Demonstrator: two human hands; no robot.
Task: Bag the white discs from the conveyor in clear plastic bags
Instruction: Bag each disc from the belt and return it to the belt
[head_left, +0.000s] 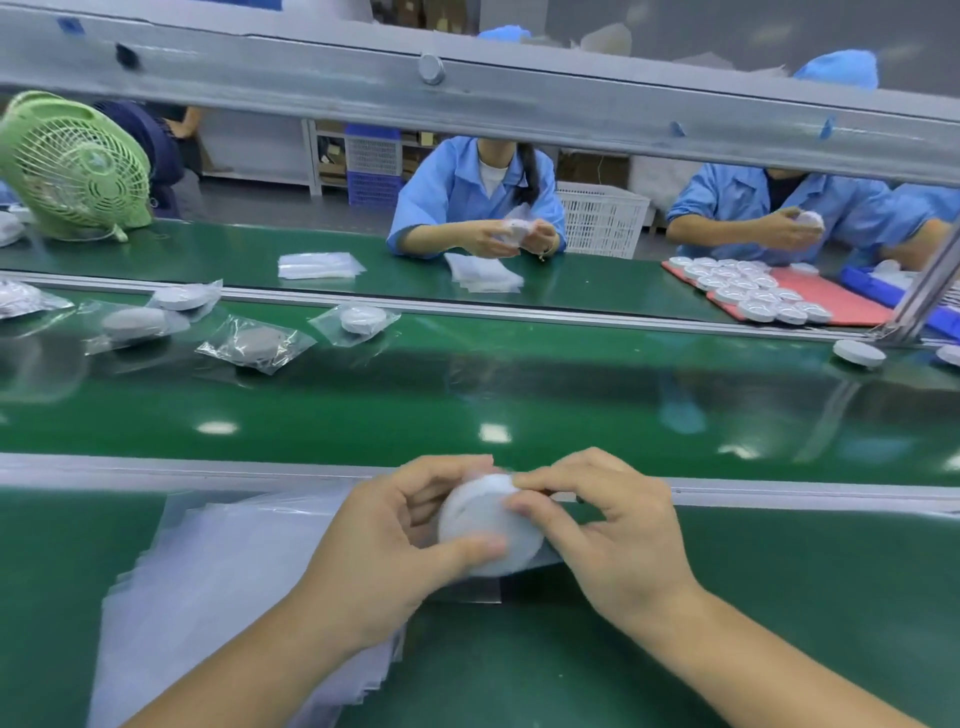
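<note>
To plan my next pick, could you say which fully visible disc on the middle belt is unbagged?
The white disc beside the metal post, far right; those at left lie in clear bags.

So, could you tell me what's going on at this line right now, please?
A person at the near side of the line holds a white disc in both hands: the left hand grips it and the right hand pinches its edge, apparently working it into a clear bag; blur hides how far. A stack of empty bags lies under the left forearm. Several bagged discs lie on the conveyor belt to the left, and a bare disc to the right.
</note>
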